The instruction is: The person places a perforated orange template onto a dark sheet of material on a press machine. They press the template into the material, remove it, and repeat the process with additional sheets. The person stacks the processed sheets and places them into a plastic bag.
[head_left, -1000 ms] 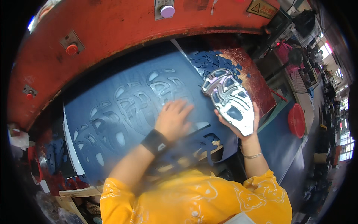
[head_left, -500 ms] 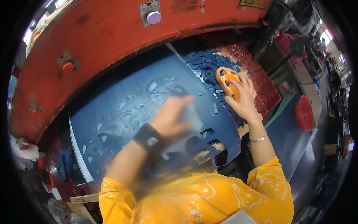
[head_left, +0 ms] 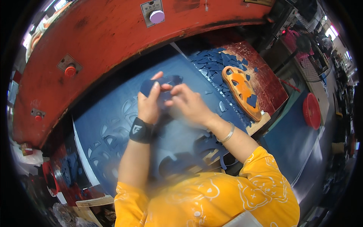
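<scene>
Above the blue sheet, my left hand is closed on a dark blue cut-out piece with openings in it. Curled fingers of my right hand grip the same piece at its near right side; blur hides their exact hold. Rows of curved cut outlines mark the sheet under my hands, and its near part has holes cut through. To the right, an orange sole-shaped cutting die with several openings lies untouched beside the sheet, a small blue scrap on it.
Heaped blue scraps lie beyond the sheet on a worn red board. A red machine beam with knobs and buttons spans the far side. At right stands a red basket; more scraps lie at left.
My right hand has let go of the orange die and moved left to the blue piece. My left hand has lifted that piece; the die now lies farther right and nearer.
</scene>
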`<state>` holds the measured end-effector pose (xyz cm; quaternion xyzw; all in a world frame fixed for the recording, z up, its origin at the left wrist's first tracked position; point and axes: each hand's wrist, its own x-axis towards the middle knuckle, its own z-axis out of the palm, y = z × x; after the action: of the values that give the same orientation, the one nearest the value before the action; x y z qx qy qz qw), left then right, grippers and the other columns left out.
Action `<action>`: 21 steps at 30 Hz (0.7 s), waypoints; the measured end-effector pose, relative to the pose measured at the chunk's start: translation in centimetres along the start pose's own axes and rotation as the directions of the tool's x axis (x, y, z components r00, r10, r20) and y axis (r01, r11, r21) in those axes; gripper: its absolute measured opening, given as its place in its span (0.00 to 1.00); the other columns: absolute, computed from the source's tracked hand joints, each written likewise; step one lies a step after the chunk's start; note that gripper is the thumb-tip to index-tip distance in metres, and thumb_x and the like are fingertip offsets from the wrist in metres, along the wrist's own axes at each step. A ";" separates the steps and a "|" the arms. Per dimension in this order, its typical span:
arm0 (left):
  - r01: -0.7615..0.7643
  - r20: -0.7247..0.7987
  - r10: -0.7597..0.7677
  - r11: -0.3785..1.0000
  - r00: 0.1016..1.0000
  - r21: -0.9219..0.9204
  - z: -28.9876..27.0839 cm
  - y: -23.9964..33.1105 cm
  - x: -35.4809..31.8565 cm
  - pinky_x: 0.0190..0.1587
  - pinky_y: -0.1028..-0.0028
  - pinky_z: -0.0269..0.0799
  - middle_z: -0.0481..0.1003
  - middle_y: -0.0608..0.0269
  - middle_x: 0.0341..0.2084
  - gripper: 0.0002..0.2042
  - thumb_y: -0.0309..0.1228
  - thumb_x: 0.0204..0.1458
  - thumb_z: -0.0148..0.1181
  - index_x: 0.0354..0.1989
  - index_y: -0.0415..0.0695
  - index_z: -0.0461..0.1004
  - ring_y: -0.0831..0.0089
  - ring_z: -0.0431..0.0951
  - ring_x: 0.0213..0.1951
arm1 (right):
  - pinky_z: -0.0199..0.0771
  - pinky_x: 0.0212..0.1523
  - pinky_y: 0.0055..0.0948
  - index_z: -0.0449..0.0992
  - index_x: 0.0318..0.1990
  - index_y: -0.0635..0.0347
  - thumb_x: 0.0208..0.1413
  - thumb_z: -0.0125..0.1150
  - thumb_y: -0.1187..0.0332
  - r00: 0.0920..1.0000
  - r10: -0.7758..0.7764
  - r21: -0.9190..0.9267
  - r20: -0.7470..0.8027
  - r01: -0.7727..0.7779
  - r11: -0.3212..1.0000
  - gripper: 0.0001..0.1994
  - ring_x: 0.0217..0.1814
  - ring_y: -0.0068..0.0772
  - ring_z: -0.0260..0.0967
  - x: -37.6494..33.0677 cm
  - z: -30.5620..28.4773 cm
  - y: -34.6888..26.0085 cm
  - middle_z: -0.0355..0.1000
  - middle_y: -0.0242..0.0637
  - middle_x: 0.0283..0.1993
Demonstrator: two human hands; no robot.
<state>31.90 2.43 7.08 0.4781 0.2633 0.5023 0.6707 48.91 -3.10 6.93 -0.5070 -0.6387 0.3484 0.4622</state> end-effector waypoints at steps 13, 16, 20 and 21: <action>-0.321 0.154 0.365 0.460 0.918 0.828 -7.5 9.7 -7.7 0.40 0.74 0.73 0.73 0.58 0.46 0.33 0.36 0.43 0.72 0.60 0.45 0.67 0.71 0.77 0.37 | 0.72 0.41 0.29 0.76 0.44 0.59 0.52 0.61 0.69 0.991 -0.103 -0.397 -0.085 0.061 0.916 0.11 0.39 0.35 0.72 -3.6 -3.5 3.8 0.72 0.40 0.35; -0.436 0.480 -0.257 0.213 0.839 0.875 -3.6 3.7 -10.5 0.51 0.66 0.68 0.69 0.52 0.44 0.44 0.38 0.32 0.77 0.63 0.49 0.63 0.54 0.69 0.49 | 0.69 0.49 0.34 0.76 0.45 0.56 0.49 0.64 0.67 0.988 -0.148 -0.388 -0.044 0.119 0.914 0.14 0.49 0.41 0.69 -3.8 -1.9 3.6 0.71 0.39 0.40; -0.444 0.451 -0.257 0.088 0.854 0.891 -1.9 1.8 -10.9 0.41 0.62 0.70 0.65 0.56 0.36 0.43 0.41 0.34 0.75 0.63 0.53 0.62 0.57 0.67 0.40 | 0.65 0.53 0.36 0.76 0.42 0.55 0.48 0.64 0.68 0.972 -0.236 -0.515 0.023 0.214 0.830 0.12 0.49 0.42 0.67 -4.7 -0.8 4.0 0.72 0.38 0.42; -0.505 0.498 -0.202 0.024 0.843 0.863 -1.4 1.6 -10.4 0.39 0.62 0.70 0.65 0.56 0.36 0.42 0.42 0.35 0.74 0.63 0.54 0.63 0.57 0.67 0.40 | 0.64 0.54 0.36 0.76 0.42 0.56 0.48 0.64 0.68 0.968 -0.247 -0.529 0.029 0.225 0.819 0.12 0.50 0.43 0.67 -4.9 -0.7 4.0 0.72 0.39 0.42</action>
<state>26.36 -6.57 6.67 0.9403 0.2962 0.1073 0.1290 51.21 -6.86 2.33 -0.5383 -0.7579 0.0892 0.3576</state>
